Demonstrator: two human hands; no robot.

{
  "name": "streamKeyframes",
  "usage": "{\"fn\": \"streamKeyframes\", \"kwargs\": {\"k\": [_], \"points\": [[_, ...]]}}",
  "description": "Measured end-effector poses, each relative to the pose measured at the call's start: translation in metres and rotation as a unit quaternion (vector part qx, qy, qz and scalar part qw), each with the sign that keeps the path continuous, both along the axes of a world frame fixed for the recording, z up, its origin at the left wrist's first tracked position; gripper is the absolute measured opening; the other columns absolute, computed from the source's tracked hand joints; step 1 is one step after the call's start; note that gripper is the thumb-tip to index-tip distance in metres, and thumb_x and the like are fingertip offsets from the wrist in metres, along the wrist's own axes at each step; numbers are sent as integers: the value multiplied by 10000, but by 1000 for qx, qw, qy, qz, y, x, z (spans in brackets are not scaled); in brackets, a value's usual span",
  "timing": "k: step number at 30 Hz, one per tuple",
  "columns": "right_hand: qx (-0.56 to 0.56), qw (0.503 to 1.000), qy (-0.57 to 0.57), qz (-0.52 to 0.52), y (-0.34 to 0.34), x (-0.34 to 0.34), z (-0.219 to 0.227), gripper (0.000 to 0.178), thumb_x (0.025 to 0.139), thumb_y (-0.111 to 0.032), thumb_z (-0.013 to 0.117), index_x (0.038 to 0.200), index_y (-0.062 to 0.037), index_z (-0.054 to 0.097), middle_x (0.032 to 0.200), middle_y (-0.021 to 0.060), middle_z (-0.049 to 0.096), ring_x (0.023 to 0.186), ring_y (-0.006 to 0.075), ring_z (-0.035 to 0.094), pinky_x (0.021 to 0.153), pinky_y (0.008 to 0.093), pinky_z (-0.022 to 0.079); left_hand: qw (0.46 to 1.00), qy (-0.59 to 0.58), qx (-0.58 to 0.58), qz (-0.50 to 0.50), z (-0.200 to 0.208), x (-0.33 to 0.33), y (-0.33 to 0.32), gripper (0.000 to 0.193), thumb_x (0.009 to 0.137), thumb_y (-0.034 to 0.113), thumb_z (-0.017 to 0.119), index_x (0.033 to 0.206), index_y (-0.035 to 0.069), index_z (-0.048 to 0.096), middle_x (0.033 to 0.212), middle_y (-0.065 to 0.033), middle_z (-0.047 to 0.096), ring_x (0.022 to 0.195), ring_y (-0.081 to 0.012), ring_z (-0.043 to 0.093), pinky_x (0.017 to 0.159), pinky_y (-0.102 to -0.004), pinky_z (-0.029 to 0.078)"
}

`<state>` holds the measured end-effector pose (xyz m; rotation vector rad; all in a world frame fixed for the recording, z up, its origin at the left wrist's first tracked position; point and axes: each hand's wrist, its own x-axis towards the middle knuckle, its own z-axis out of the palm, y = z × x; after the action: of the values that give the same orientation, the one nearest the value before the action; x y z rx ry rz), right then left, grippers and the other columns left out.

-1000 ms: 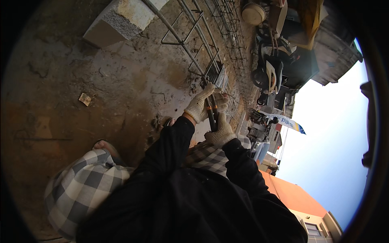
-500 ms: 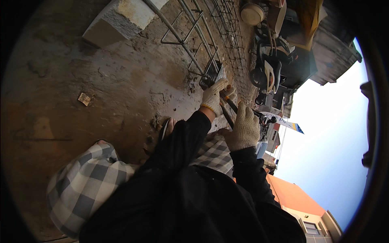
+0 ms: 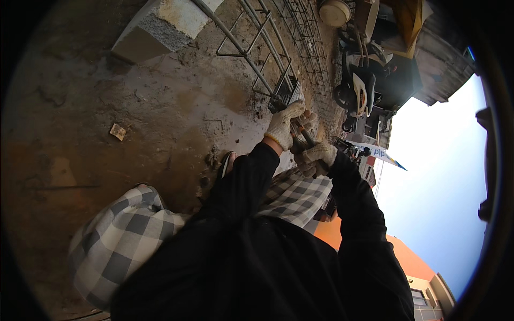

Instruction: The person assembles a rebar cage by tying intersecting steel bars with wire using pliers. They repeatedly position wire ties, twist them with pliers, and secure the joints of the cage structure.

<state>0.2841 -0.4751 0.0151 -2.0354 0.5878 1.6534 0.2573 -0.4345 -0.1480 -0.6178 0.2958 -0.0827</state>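
Observation:
My left hand (image 3: 285, 124), in a pale knit glove, is closed around the upper end of a dark tool with two bar-like handles (image 3: 306, 137). Its head is hidden by the fingers, so the exact kind cannot be made out. My right hand (image 3: 317, 157), gloved too, is wrapped round the lower part of the handles, close to the left. Just beyond my left hand is the end of a rebar cage (image 3: 247, 53), with a tight bunch of stirrups (image 3: 279, 100) gathered there.
A rough concrete block (image 3: 160, 32) sits upper left on wet, muddy ground (image 3: 160, 107). More rebar cages (image 3: 306, 48) lie beyond. A motorbike (image 3: 360, 88) and a round pale bucket (image 3: 334, 13) stand to the upper right. A small flat scrap (image 3: 118, 131) lies in the mud.
My right hand has moved slightly up and left, nearer my left hand, and its wrist has turned. The two handles look closer together. My left hand has stayed almost in place.

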Motion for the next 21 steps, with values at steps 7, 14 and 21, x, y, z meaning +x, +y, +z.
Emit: {"fn": "streamKeyframes", "kwargs": {"k": [7, 14, 21], "points": [[-431, 479, -393, 656, 31, -68, -7, 1080, 643, -414, 847, 1442, 32, 275, 1112, 256, 620, 994, 399, 652, 874, 440, 521, 993, 60, -98, -27, 15, 25, -3, 177, 917, 138, 629, 761, 64, 589, 648, -47, 579, 555, -179, 592, 481, -306, 449], [-67, 991, -27, 110, -18, -8, -7, 407, 833, -267, 743, 1084, 18, 596, 934, 105, 674, 782, 194, 652, 740, 332, 525, 999, 22, -48, -14, -2, 6, -4, 125, 899, 163, 689, 936, 53, 642, 738, -70, 645, 666, -233, 657, 597, -377, 561], [-390, 577, -335, 635, 27, -49, -4, 893, 639, -402, 860, 1323, 17, 467, 983, 207, 669, 957, 268, 683, 748, 394, 552, 983, 161, -80, -45, 18, 31, -5, 216, 870, 131, 685, 759, 78, 507, 627, -47, 511, 471, -204, 483, 471, -365, 437]]}}
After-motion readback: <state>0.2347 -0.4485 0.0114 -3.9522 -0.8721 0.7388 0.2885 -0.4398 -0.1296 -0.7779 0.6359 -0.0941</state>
